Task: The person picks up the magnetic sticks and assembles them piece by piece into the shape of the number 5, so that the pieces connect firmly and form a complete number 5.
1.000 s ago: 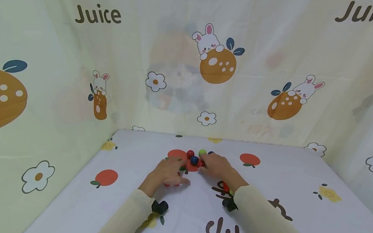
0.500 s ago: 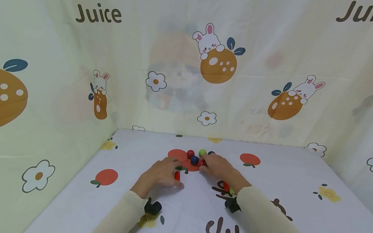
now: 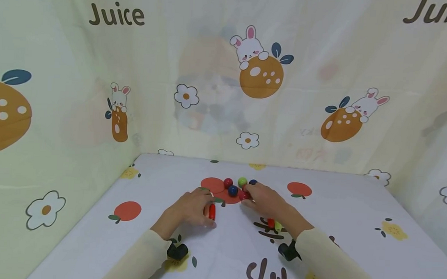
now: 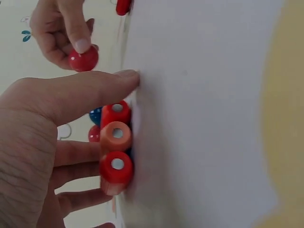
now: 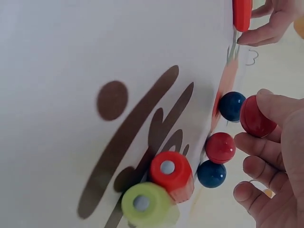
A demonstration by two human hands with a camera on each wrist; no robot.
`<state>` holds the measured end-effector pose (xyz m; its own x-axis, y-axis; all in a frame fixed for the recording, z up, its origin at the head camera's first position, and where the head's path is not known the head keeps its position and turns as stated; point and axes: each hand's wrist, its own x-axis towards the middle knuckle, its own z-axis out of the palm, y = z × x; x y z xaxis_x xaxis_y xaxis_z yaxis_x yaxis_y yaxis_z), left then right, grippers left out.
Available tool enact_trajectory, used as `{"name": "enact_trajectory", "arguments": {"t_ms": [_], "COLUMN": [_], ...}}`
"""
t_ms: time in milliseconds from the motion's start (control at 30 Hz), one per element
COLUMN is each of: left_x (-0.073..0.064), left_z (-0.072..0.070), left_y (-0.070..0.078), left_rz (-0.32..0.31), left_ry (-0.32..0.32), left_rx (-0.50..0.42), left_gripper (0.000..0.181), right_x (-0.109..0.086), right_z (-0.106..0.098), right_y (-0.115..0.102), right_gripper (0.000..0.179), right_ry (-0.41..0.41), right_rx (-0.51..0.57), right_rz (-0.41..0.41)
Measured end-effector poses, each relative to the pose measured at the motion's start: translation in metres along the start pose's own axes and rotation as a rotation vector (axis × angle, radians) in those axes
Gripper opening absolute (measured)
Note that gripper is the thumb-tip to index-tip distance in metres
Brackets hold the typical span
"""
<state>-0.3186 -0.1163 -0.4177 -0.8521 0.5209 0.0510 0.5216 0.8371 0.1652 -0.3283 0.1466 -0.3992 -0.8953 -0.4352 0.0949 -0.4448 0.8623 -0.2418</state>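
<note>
My right hand pinches a red ball between thumb and fingertips, just in front of the other balls. My left hand is around a row of short rods with metal-coloured ends. In the left wrist view two red rods flank an orange rod; the straight fingers lie against them, while the thumb stays apart. Close to the right hand are a blue ball, a red ball, a green ball and a dark blue ball, partly covered by that hand.
Under the right forearm lie another red rod and a yellow-green rod, side by side. A white cloth with fruit prints covers the table. Printed curtains close off the back and sides.
My left hand has shifted left and towards me, uncovering a red rod at its palm side. My right hand has drawn slightly right and nearer with the red ball.
</note>
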Motion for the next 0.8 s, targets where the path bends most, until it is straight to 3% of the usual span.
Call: {"name": "enact_trajectory", "arguments": {"t_ms": [400, 800], "left_x": [-0.004, -0.007], "left_z": [0.006, 0.005], "left_y": [-0.003, -0.004], "left_rz": [-0.001, 0.01], "left_ry": [-0.011, -0.026], "left_rx": [0.014, -0.001], "left_gripper": [0.068, 0.066], "right_x": [-0.03, -0.048], "right_z": [0.001, 0.0], "right_y": [-0.002, -0.002], "right_gripper": [0.037, 0.034], "right_ry": [0.026, -0.002], "right_rx": [0.041, 0.046], "right_rz": [-0.055, 0.007]}}
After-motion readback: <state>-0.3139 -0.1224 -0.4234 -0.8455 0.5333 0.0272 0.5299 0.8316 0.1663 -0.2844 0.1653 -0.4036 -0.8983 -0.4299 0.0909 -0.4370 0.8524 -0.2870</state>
